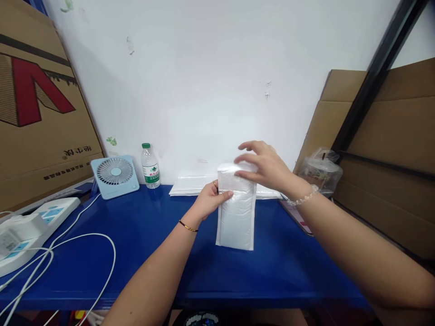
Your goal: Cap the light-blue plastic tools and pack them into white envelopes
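A white padded bubble mailer [237, 222] stands roughly upright above the blue table. My left hand [211, 199] grips its left edge, thumb across the front and the other fingers behind. At the mailer's top right is my right hand [263, 165], fingers spread and curved. Its thumb lies over the top part of the mailer; whether it touches I cannot tell. Behind the mailer, a flat stack of white mailers or sheets [190, 185] lies against the wall, partly hidden.
On the blue table [142, 253] are a light blue fan [115, 174], a water bottle [150, 167], a white power strip [50, 222] with loose cables and a phone [297, 216]. A clear plastic bag [321, 170] sits at right. Cardboard boxes [41, 136] flank both sides.
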A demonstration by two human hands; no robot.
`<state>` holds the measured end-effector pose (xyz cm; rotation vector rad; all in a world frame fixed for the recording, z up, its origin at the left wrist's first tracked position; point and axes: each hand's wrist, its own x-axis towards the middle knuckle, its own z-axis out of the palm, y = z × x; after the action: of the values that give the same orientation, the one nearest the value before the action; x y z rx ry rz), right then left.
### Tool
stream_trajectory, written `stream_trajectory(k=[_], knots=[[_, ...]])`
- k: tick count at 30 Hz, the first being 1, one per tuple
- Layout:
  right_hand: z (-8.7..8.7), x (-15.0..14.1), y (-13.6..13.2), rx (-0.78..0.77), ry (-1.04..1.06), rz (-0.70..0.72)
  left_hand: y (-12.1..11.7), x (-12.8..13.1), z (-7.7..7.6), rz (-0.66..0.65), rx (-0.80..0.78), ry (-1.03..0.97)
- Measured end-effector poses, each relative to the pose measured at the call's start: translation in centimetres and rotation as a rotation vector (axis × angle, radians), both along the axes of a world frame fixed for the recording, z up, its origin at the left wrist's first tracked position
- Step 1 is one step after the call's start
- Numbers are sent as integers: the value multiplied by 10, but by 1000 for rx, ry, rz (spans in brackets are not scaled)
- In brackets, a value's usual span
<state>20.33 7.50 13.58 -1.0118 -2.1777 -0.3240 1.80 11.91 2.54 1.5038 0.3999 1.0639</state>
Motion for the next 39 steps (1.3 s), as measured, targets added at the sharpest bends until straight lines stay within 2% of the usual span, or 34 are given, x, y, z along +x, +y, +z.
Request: stream_trajectory(k=[3, 5, 7, 9, 11, 13, 15, 16, 18, 20, 22, 24, 26, 28, 29, 32, 33, 34, 36, 39], knots=[[1, -4, -2, -37, -306, -2, 1, -1, 1, 17, 33, 5], [3, -7, -2, -123, -350, 8, 2, -4, 1, -4, 44, 22], [6, -6, 1, -172, -267, -21, 5, -8, 0, -37, 65, 115], [7, 6, 9, -191, -90, -112, 13, -15, -3, -34, 93, 267], [1, 29, 22, -214, 145, -242, 25, -23, -9, 80, 92, 352], [-14, 59, 41, -224, 409, -347, 41, -31, -16, 299, 22, 306], [-41, 88, 59, -288, 662, -406, 56, -38, -24, 502, -111, 224], [-57, 100, 68, -335, 754, -480, 62, -40, -28, 562, -195, 184], [-91, 119, 82, -477, 698, -668, 71, -43, -35, 599, -388, 88], [-119, 131, 91, -534, 640, -736, 75, -42, -42, 588, -587, -12], [-135, 138, 97, -550, 570, -794, 77, -38, -48, 580, -736, -72], [-140, 141, 102, -525, 509, -848, 77, -34, -52, 569, -830, -94], [-139, 133, 104, -403, 395, -905, 76, -30, -53, 540, -886, -119], [-137, 112, 106, -226, 212, -881, 76, -27, -54, 523, -925, -156], [-137, 96, 108, -176, 124, -800, 76, -26, -54, 520, -935, -175], [-144, 34, 115, -176, -94, -337, 76, -27, -54, 516, -955, -224], [-147, 13, 118, -164, -144, -268, 76, -27, -55, 509, -959, -236], [-150, -6, 122, -143, -185, -241, 76, -28, -55, 498, -960, -248], [-154, -35, 130, -119, -248, -273, 76, -29, -55, 470, -958, -267], [-151, -56, 138, -127, -260, -330, 75, -28, -53, 413, -947, -300]])
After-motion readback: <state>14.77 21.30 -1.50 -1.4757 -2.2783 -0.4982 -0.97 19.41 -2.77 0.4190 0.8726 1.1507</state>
